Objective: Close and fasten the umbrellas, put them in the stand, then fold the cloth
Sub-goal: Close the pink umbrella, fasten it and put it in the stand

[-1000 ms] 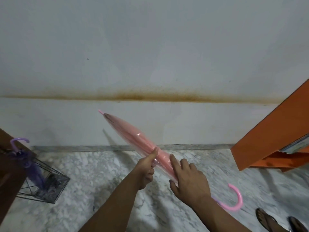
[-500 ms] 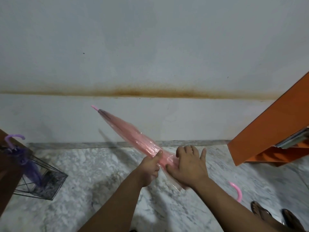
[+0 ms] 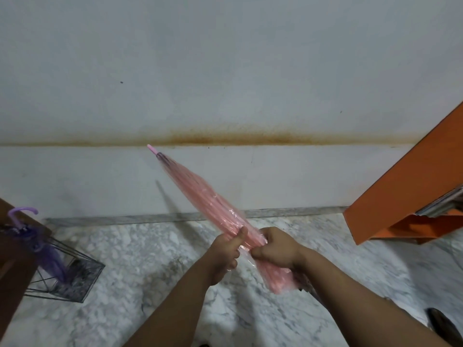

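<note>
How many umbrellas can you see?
2. The pink umbrella is closed and held in the middle by the left hand and right hand. The purple umbrella stands in the wire stand at the left. None seem hidden.

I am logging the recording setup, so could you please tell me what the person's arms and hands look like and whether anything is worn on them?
Both forearms are bare as far as the frame shows: no sleeves, gloves, watch, or bracelets. The left hand and the right hand show no rings on the parts in view, though some fingers are hidden. There are no markings or cables.
</note>
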